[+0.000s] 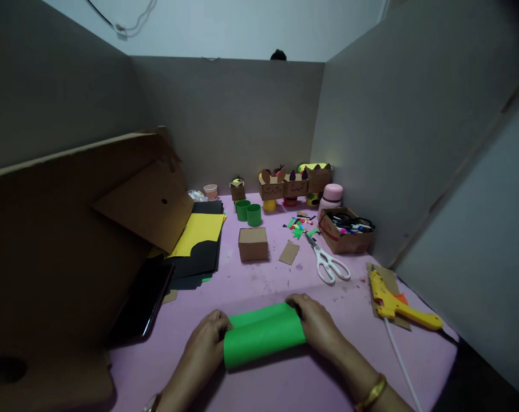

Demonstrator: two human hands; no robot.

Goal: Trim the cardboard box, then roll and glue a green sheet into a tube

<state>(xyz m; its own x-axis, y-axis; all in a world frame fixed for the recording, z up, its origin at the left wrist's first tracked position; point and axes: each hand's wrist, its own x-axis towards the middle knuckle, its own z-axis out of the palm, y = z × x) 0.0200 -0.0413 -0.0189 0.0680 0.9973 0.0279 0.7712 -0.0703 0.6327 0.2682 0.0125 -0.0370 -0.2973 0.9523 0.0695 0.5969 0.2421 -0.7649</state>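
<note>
Between my hands is a sheet of green paper, bent over into a loose roll low over the pink table. My left hand grips its left end, thumb and fingers pinched at the edge. At the right end my right hand is closed on the paper, with some fingertips hidden behind it. Beyond the roll stand a small cardboard box and two short green paper tubes. White-handled scissors lie farther right, close to a flat cardboard piece.
A yellow glue gun rests on cardboard at the right. Behind it sits a box of pens beside a pink bottle. Large cardboard, a dark tablet and yellow paper occupy the left. Several cardboard figures line the back.
</note>
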